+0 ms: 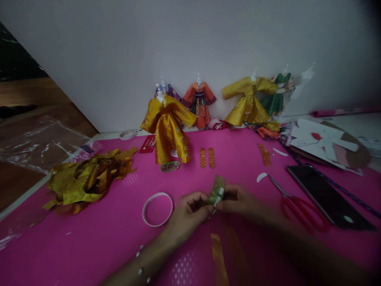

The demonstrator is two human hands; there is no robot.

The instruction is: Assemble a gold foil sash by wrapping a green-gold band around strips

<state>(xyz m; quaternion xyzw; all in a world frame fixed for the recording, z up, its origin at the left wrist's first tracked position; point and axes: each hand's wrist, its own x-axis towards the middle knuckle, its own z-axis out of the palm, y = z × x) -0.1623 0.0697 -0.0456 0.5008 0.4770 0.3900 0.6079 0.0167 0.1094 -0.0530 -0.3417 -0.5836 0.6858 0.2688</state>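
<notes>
Between my two hands a small green-gold fabric piece [218, 190] with white patches is held above the pink mat [125, 234]. My left hand [193, 210] pinches its lower left edge, and my right hand [235, 200] grips it from the right side. A gold ribbon strip [218, 254] lies just below the hands. Beyond them are two short patterned gold strips [203, 158]. To the left of my left hand rests a white tape ring [157, 209].
Small dressed forms, one in a shiny gold robe [169, 127], stand along the wall. A heap of gold scraps [89, 178] lies left. On the right are red-handled scissors [297, 202], a black phone [327, 196] and white paper pieces [321, 143].
</notes>
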